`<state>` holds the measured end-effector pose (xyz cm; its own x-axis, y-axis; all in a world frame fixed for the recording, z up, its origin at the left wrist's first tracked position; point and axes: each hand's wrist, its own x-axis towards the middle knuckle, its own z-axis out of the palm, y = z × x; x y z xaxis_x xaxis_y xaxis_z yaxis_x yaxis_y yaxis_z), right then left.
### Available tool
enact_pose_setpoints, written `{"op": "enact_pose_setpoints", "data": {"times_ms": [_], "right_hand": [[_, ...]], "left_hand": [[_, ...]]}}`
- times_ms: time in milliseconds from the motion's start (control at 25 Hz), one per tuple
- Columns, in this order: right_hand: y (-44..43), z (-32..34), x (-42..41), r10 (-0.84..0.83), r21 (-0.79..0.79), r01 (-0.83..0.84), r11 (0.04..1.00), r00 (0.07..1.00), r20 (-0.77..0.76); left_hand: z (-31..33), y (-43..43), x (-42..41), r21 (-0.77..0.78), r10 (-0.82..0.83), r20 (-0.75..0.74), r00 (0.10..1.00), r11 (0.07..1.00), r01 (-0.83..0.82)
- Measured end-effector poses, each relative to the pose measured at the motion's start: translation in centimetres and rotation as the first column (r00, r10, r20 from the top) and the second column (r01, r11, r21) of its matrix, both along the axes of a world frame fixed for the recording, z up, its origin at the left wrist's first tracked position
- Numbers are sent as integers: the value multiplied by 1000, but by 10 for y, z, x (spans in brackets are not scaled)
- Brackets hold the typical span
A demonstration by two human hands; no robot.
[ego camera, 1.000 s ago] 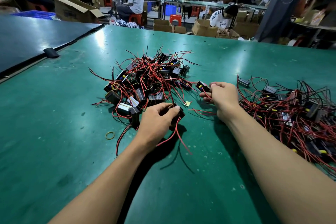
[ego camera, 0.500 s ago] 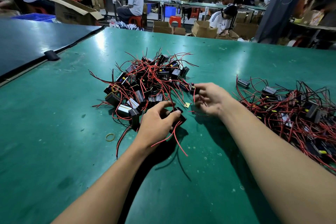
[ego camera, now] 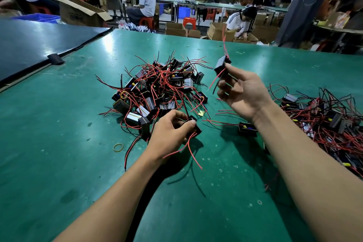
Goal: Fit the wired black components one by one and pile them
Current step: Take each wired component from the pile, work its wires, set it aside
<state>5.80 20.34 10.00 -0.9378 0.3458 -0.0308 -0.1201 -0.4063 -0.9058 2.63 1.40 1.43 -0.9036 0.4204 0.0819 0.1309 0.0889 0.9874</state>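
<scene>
Head view of a green desk (ego camera: pixel 59 124) at a fitting station. The left hand (ego camera: pixel 170 133), low at centre frame, curls its fingers round the near component (ego camera: pixel 194 130), a black unit held just above the desk with its red leads trailing toward the viewer. The right hand (ego camera: pixel 243 94), right of centre and held higher, pinches the raised component (ego camera: pixel 221 66) at its fingertips; one red lead stands upward and others hang down. The two held pieces are well apart, so no mating is under way at this instant. A central heap (ego camera: pixel 161 88) of wired black components lies just beyond the left hand. A second heap (ego camera: pixel 324 120) spreads along the right edge of the frame, beyond the right forearm. A lone component (ego camera: pixel 247 129), with yellow and blue parts showing, sits on the desk just beside the right wrist, between the heaps. A yellow rubber band (ego camera: pixel 118 147) lies on the desk to the left of the left wrist. Which heap is stock and which is finished work cannot be told. Both are large, which suggests a task in mid-run with many units left. The step in hand is judged to be bringing the two held pieces together before piling the result.
</scene>
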Motion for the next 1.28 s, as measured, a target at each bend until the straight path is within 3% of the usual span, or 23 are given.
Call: {"op": "enact_pose_setpoints", "data": {"times_ms": [80,240,360,520,760,960,1160,1280], "right_hand": [[-3,-3,5,4,307,-32,951,996,92],[-5,-28,28,-51,693,-152,705,963,263],[-4,-52,56,-186,855,-161,493,940,285],[-6,-65,81,-250,915,-232,330,913,322],[2,-62,92,-236,880,-265,393,896,375],[0,-62,95,-208,835,-213,507,910,358],[3,-65,96,-297,904,-153,400,911,286],[3,-59,100,-161,873,-184,452,946,283]], "left_hand": [[-1,-1,0,-9,-16,-41,999,1000,16],[0,1,3,-11,-94,-37,995,996,94],[-1,4,4,-153,-153,-114,982,979,135],[-3,4,6,-208,-214,-124,969,961,185],[0,3,6,-173,-315,-26,949,936,307],[3,4,13,-111,-361,22,932,926,361],[8,3,18,-126,-347,12,938,930,345],[11,1,16,-147,-379,-14,925,916,373]]}}
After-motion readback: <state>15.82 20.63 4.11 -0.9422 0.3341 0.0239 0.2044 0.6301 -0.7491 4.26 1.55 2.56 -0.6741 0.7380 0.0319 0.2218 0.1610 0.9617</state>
